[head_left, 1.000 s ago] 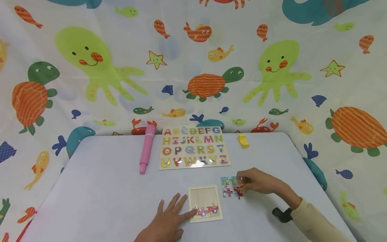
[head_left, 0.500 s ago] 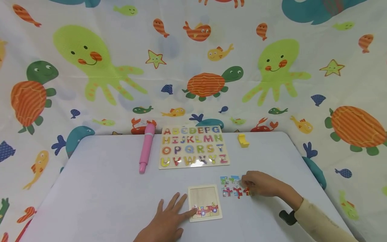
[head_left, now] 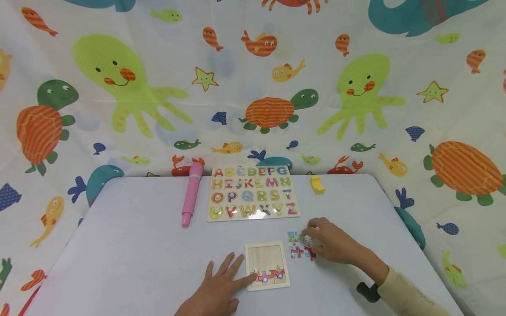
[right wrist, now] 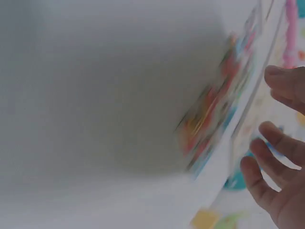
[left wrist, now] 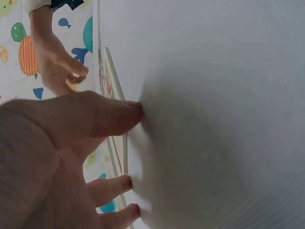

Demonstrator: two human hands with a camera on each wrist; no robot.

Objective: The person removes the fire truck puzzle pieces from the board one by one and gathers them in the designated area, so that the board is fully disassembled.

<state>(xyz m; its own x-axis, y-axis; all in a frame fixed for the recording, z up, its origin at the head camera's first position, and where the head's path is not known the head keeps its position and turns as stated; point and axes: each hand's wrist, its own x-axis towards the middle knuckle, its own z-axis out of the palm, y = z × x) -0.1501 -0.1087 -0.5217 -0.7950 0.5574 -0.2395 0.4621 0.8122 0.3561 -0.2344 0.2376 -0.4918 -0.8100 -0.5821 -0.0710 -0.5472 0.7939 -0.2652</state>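
A small square wooden puzzle tray (head_left: 264, 255) lies near the front of the table, with red vehicle pieces (head_left: 272, 275) fitted along its bottom. My left hand (head_left: 217, 287) is spread flat beside it, the index fingertip on the tray's lower left corner. Right of the tray, loose picture pieces (head_left: 295, 252) lie grouped in rows. Over the right part of this group is my right hand (head_left: 334, 241), hiding some pieces. In the right wrist view, its fingers (right wrist: 274, 164) are apart and loosely bent, with nothing between them; the pieces (right wrist: 200, 121) are blurred beneath.
Behind the tray lies an alphabet board (head_left: 253, 193) with coloured letters. A pink pen-like stick (head_left: 191, 195) is left of the board, and a small yellow chair-shaped block (head_left: 317, 185) is to its right. A sea-animal cloth (head_left: 237, 96) hangs behind the table.
My right hand shifts right along the loose pieces, then comes back left over them, covering the right-hand ones again. The left hand stays on the tray's corner.
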